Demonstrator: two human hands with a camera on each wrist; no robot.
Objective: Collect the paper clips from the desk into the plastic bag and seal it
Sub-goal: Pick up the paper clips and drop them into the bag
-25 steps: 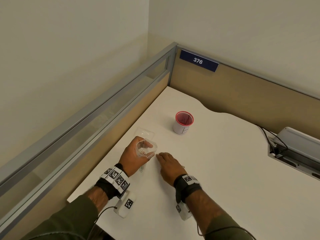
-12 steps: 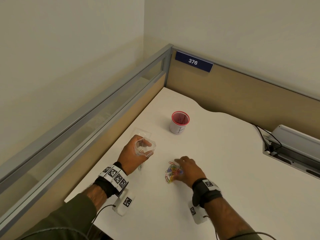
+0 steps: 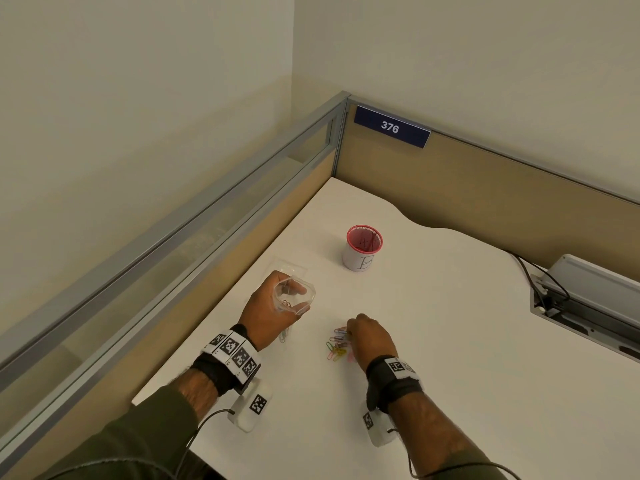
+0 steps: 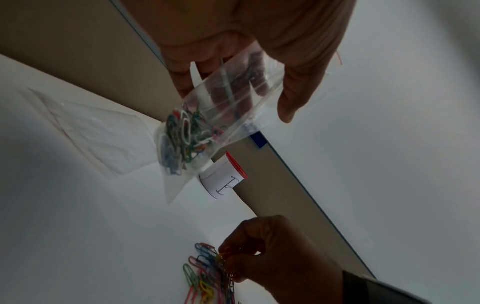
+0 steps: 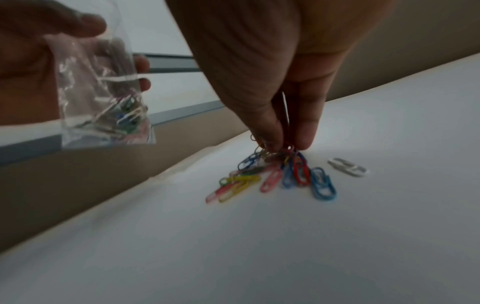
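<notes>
Coloured paper clips (image 3: 337, 346) heaped on white desk (image 3: 450, 341) nearest us; one white clip (image 5: 348, 169) just beside heap. Our right hand (image 3: 372, 341) over heap, fingertips (image 5: 272, 142) pinched together on a few clips. Left of it, our left hand (image 3: 273, 306) raised off desk, fingers curled round clear plastic bag (image 4: 207, 127), mouth open, clips already inside. Second clear bag (image 4: 98, 131) flat on desk behind. Farther back, white cup (image 3: 362, 249) with red rim, upright. Blue plate 376 (image 3: 391, 126) on partition
</notes>
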